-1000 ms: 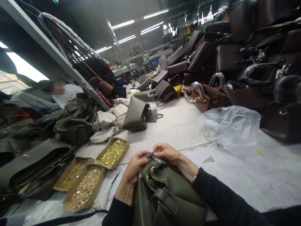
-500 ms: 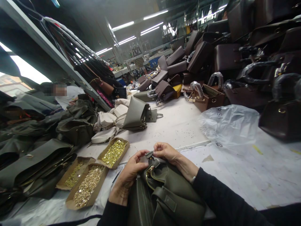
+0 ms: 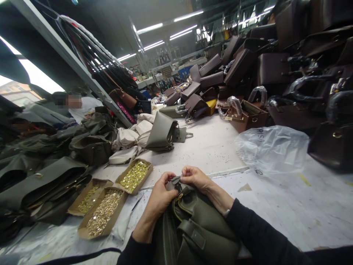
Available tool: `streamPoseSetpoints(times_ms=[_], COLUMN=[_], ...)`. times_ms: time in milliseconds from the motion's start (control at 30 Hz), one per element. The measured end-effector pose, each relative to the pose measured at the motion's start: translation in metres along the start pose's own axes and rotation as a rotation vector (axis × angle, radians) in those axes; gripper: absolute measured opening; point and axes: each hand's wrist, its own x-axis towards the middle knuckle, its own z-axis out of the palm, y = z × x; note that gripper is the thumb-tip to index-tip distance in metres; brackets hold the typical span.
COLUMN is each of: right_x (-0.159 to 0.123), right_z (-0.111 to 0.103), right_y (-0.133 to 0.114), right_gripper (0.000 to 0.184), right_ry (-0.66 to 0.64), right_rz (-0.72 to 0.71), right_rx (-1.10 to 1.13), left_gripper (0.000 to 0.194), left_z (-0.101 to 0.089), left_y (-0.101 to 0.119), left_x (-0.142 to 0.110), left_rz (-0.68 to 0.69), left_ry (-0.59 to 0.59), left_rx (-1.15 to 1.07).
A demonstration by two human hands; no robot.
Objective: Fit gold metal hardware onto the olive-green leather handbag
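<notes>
An olive-green handbag (image 3: 212, 224) lies at the table's near edge, close to my body, with its zip and gold zip pull showing at the top. My left hand (image 3: 162, 193) is closed on the bag's upper end, thumb and fingers gripping its edge. Beside it, my right hand (image 3: 197, 179) pinches the tip of a small strap or tab (image 3: 176, 180) at the same end. The fingers partly hide what lies between them. A strap loop with a stitched patch (image 3: 194, 235) faces me on the bag's side.
Left of my hands stand cardboard trays of small gold metal fittings (image 3: 134, 176), (image 3: 103, 213). Green bags (image 3: 46, 184) pile up at far left, where a person (image 3: 85, 108) sits. A grey-green bag (image 3: 160, 132) lies ahead. Plastic film (image 3: 273, 149) and dark brown handbags (image 3: 328, 140) are at right.
The view has shifted slightly, so the surroundings sit a little further right. My hands stay at the bag's top end, the left one turned a little with its fingers nearer the tab.
</notes>
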Motion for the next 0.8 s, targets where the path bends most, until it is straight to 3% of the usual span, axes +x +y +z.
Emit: streamPoseSetpoints(times_ms=[100, 267, 400, 700, 800], right_x=[-0.001, -0.003, -0.005, -0.014, -0.027], right_z=[0.002, 0.005, 0.007, 0.014, 0.020], right_y=[-0.002, -0.003, -0.003, -0.016, -0.025], right_gripper=[0.054, 0.056, 0.057, 0.045, 0.038], right_ry=[0.010, 0.024, 0.023, 0.036, 0.040], right_rz=[-0.021, -0.041, -0.053, -0.129, -0.278], right_rx=[0.002, -0.017, -0.052, -0.281, -0.516], left_gripper=[0.038, 0.038, 0.034, 0.024, 0.030], left_z=[0.010, 0.013, 0.011, 0.020, 0.020], left_y=[0.002, 0.000, 0.001, -0.007, -0.014], left_x=[0.000, -0.002, -0.007, -0.020, -0.028], left_rz=[0.008, -0.091, -0.085, 0.116, 0.273], left_ry=[0.111, 0.130, 0.165, 0.360, 0.434], left_rx=[0.116, -0.130, -0.155, 0.071, 0.180])
